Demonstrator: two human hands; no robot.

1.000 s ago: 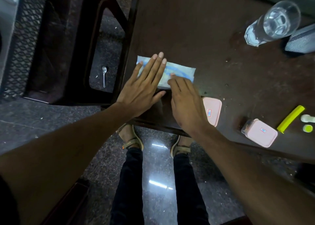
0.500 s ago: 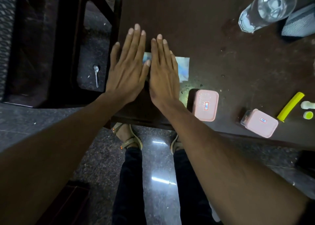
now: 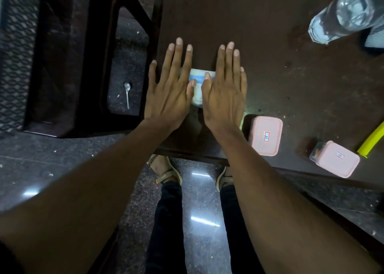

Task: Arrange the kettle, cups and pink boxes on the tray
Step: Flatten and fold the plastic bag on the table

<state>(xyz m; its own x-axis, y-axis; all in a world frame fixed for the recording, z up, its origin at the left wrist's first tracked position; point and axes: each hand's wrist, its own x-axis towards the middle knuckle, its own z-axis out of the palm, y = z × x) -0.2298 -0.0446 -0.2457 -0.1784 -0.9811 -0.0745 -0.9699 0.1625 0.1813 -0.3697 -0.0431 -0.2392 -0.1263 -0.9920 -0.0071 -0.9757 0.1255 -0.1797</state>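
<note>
My hands have slid apart: left hand (image 3: 169, 96) and right hand (image 3: 223, 95) lie flat, fingers spread, gripping nothing, the blue-white folded paper (image 3: 198, 86) showing between them. Both pink boxes (image 3: 266, 135) wait right of my fingers, untouched; no tray visible.

I see bare table (image 3: 259, 35) beyond the nearer pink box (image 3: 266, 135), open up to the glass (image 3: 345, 14) at the far right. Right of that box, the second pink box (image 3: 337, 159) and a yellow stick (image 3: 372, 142) block the near edge.
</note>
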